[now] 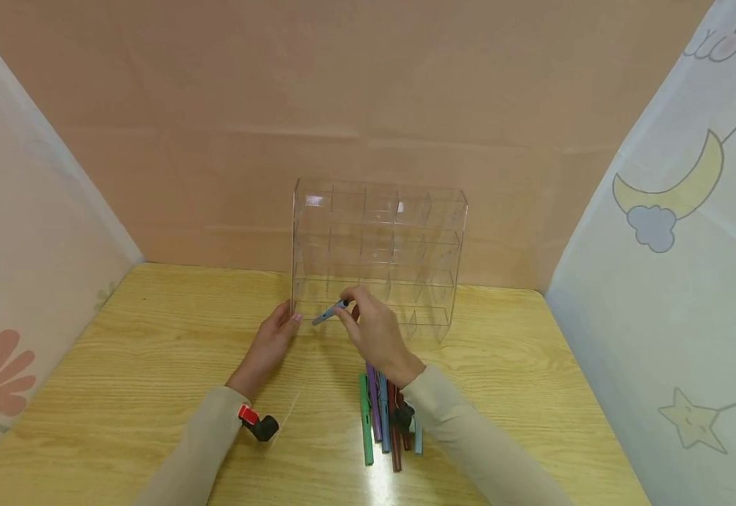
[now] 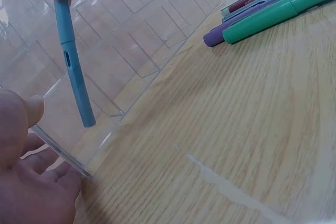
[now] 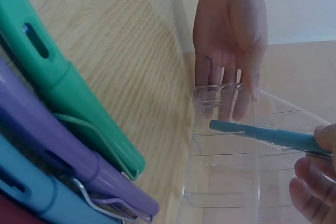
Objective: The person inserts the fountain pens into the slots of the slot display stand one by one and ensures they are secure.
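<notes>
A clear acrylic rack [image 1: 393,242] with rows of small compartments stands upright on the table. My left hand [image 1: 273,334] holds its lower left side edge, thumb in front and fingers behind the panel. Between the thumb and fingers of my right hand [image 1: 377,334] is a capped blue pen [image 2: 73,66], pinched near its clip end. Its other end slants down to the left, in front of the rack's lower left compartments. Below my right wrist lies a bunch of pens, among them a green pen [image 1: 366,419], a purple pen [image 3: 68,156] and a dark red pen [image 1: 396,439].
The wood-grain table [image 1: 171,351] is bounded by a plain tan backdrop [image 1: 368,91] close behind the rack. Printed white panels stand at both sides, the right panel [image 1: 659,316] with a moon and star. My right forearm partly covers the pens.
</notes>
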Available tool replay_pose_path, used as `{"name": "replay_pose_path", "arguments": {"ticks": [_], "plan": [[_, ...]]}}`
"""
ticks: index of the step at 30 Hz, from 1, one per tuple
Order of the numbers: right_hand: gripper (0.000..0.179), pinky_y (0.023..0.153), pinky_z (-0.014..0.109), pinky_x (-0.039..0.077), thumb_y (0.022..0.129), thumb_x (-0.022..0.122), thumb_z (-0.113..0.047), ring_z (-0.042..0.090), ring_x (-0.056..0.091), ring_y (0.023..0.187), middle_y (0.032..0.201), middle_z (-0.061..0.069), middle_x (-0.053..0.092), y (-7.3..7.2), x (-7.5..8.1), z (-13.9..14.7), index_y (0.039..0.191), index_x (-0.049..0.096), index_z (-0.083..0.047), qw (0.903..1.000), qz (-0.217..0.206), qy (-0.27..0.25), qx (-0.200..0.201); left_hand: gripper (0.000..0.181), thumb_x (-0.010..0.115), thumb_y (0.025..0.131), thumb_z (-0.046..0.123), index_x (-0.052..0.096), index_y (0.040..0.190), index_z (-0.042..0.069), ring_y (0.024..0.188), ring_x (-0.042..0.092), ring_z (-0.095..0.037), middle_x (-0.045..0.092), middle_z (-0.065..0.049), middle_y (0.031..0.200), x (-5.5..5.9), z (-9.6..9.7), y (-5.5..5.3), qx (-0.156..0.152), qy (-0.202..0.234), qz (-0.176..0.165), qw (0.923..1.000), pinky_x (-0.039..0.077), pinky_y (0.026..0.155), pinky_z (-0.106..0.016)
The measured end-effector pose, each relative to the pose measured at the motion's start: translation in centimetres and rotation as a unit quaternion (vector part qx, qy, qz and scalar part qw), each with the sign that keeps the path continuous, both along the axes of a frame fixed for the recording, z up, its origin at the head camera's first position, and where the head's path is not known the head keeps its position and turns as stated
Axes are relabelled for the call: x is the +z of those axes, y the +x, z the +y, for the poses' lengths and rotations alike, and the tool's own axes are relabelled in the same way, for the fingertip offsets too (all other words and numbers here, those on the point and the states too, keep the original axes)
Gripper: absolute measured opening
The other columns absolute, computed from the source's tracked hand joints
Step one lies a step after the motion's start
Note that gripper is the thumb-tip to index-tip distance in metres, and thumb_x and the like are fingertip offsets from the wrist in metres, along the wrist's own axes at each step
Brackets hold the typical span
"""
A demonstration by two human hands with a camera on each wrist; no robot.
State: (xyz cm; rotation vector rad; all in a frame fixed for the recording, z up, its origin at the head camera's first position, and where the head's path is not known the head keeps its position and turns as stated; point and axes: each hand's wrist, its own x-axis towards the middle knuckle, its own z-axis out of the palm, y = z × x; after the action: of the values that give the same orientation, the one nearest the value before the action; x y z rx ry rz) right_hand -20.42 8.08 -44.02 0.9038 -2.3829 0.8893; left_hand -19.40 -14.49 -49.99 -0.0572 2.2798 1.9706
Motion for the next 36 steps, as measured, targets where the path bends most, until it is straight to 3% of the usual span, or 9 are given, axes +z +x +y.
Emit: {"name": "replay_pose_path", "arguments": {"ticks": [10,19,36], "plan": [[0.027,0.052,0.012,0.04,0.099,0.077,-0.013,0.01,0.062,0.068,0.096,0.007,0.076,-0.1,-0.8,-0.3,0.121,0.065,-0.003,0.9997,0.016,0.014,0.007,0.063,0.043,0.117,0.025,0.019,0.17,0.002,0.162,0.033,-0.04,0.031,-0.025,0.173,0.1,0.0,0.1,-0.008,0.012,0.006,0.9999,0.028,0.133,-0.056],[0.024,0.06,0.015,0.051,0.099,0.077,-0.015,0.011,0.068,0.075,0.106,0.007,0.077,-0.1,-1.2,-0.6,0.118,0.068,-0.004,0.9995,0.009,0.029,0.01,0.063,0.047,0.116,0.027,0.022,0.169,0.002,0.163,0.03,-0.04,0.03,-0.024,0.174,0.1,-0.2,0.1,-0.005,0.011,0.012,0.9999,0.025,0.134,-0.056],[0.019,0.063,0.018,0.056,0.098,0.078,-0.013,0.012,0.07,0.077,0.105,0.004,0.077,-0.1,-1.4,-0.9,0.114,0.071,-0.007,0.9992,0.01,0.038,0.001,0.064,0.045,0.116,0.026,0.02,0.169,0.001,0.165,0.025,-0.04,0.025,-0.024,0.176,0.0,-0.2,0.1,-0.002,0.007,0.01,0.9999,0.024,0.134,-0.057]]}}
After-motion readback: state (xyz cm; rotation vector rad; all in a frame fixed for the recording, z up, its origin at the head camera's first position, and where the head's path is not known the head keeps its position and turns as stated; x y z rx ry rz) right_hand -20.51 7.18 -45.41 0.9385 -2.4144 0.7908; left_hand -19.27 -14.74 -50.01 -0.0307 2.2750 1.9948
